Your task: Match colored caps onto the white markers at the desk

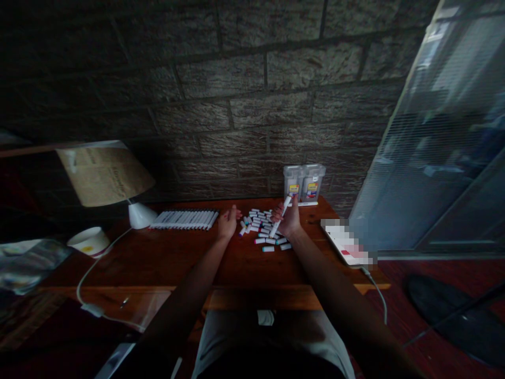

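Note:
My right hand (292, 220) is closed around a white marker (281, 215), which is tilted with its upper end pointing to the wall. Below and to the left of it lies a loose pile of short white marker caps (270, 241) with coloured ends. My left hand (228, 223) hovers at the pile's left side, its fingers loosely bent and apart, with nothing visible in them. Left of that hand, a row of white markers (185, 219) lies side by side on the wooden table (189, 258).
Two clear plastic cases (313, 184) stand at the back right, with another white marker (310, 203) before them. A lamp (140, 215) and a white cup (89, 242) stand left; a lamp cord crosses the table edge. A white device (341, 239) with a cable lies right.

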The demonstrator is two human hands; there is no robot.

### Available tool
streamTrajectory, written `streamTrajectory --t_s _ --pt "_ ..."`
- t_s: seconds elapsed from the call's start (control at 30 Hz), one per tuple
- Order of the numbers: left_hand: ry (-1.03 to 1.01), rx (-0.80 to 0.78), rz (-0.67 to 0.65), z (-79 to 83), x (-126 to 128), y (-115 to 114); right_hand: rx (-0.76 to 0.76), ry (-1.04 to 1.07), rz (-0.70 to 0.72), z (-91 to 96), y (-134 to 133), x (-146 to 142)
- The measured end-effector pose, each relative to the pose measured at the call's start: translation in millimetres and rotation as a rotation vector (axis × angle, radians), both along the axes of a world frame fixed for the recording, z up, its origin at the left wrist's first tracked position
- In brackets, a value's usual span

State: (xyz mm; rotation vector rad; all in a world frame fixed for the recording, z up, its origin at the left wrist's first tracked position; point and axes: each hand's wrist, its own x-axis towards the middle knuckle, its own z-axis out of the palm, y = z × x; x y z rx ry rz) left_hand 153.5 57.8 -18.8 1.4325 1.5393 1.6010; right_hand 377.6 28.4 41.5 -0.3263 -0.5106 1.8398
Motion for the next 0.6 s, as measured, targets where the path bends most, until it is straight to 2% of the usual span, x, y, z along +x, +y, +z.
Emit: streamTrajectory --t_s 0.3,0.6 --pt "-0.012 0.008 -0.003 0.4 0.7 0.2 0.008 -0.003 0.092 4.0 -3.5 0.2" --pt "0.001 0.006 -0.019 -2.0 -1.0 0.7 0.019 0.032 0.024 3.1 -5.3 0.8"
